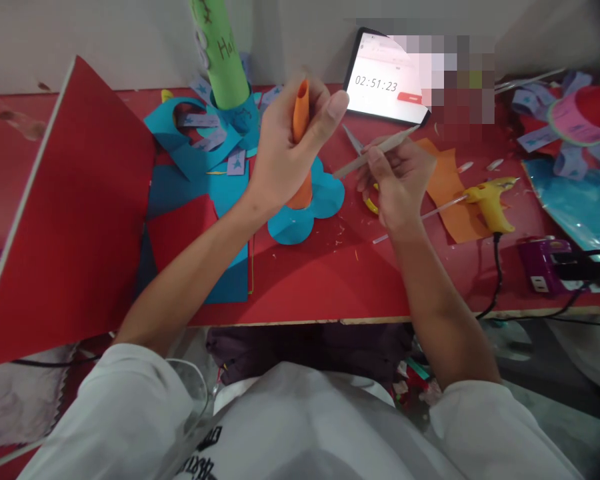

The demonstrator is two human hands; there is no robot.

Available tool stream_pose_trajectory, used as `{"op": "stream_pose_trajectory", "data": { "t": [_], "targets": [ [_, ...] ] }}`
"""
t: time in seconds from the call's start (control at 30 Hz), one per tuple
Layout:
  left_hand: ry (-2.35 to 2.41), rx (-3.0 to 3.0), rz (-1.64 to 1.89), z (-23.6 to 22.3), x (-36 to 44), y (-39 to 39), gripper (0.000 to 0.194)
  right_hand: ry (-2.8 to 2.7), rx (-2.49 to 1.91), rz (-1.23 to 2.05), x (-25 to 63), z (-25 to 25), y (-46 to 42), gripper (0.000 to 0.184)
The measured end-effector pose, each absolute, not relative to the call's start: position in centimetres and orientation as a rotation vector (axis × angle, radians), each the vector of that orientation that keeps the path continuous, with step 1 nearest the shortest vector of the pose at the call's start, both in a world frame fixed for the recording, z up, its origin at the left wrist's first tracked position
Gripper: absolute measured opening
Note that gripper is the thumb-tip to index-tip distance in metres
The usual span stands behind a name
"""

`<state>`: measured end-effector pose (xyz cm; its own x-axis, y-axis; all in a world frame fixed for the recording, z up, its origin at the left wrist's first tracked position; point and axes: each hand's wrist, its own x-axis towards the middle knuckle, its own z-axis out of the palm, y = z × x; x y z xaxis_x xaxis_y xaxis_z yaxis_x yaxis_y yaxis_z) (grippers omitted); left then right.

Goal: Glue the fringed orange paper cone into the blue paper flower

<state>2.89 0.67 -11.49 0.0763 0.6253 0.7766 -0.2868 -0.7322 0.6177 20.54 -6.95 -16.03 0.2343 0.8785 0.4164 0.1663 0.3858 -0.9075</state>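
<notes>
My left hand is closed around an orange paper tube, whose open top end faces up. More orange shows below the hand, over a blue flower-shaped paper base; my hand hides whether the two parts are one piece. My right hand pinches a thin, pale, flat strip, tapered at its far end. I cannot tell whether it is wood or paper. Beneath that hand, scissors with a yellow handle are partly hidden.
A yellow glue gun lies on the right near orange paper. A tablet with a timer leans at the back. A green paper tube stands behind left. A red board rises at left, beside blue sheets.
</notes>
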Motion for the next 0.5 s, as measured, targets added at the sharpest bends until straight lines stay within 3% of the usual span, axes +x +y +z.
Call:
{"op": "stream_pose_trajectory", "data": {
  "t": [0.23, 0.33, 0.5],
  "targets": [
    [0.483, 1.610, 1.795, -8.7, 1.8, -1.4, 0.054, -1.227, -1.108, 0.592, 20.6, -15.4, -7.2, 0.040],
    [0.478, 1.606, 1.757, -9.9, 2.0, -0.9, 0.041, -1.224, -1.044, 0.587, 21.0, -15.5, -7.0, 0.035],
    [0.362, 1.023, 1.605, -13.6, 3.4, 1.2, 0.033, -1.443, -1.136, 0.583, 21.7, -16.0, -6.8, 0.039]
  ]
}}
